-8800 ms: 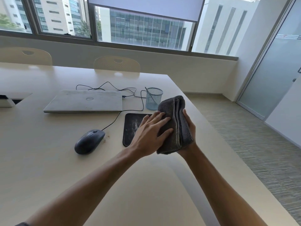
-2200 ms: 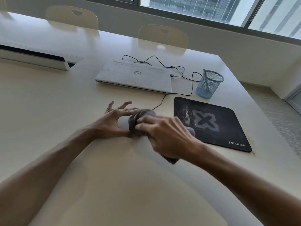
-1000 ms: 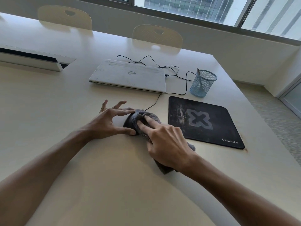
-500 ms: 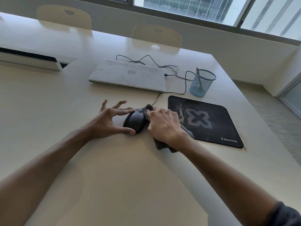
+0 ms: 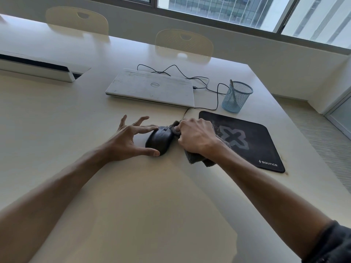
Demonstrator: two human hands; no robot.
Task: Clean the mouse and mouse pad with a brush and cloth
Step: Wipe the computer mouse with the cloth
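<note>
Head view, looking down at a pale cream desk (image 5: 57, 120). A black corded computer mouse (image 5: 159, 139) sits at centre. The left hand (image 5: 126, 141) steadies it, fingers spread, with the thumb tip and index fingertip touching the mouse's near and far ends. The right hand (image 5: 195, 138) has its grip curled round a bunched dark grey cloth (image 5: 197, 158), pressing it against the mouse's right side. Just right of that hand lies a black rectangular mouse pad (image 5: 252, 141) with a grey X mark and dusty smears. Behind are a closed white laptop (image 5: 150, 87) and a blue wire-mesh cup (image 5: 237, 96) holding a thin brush handle (image 5: 231, 82). A thin black cable (image 5: 197, 78) loops between them.
</note>
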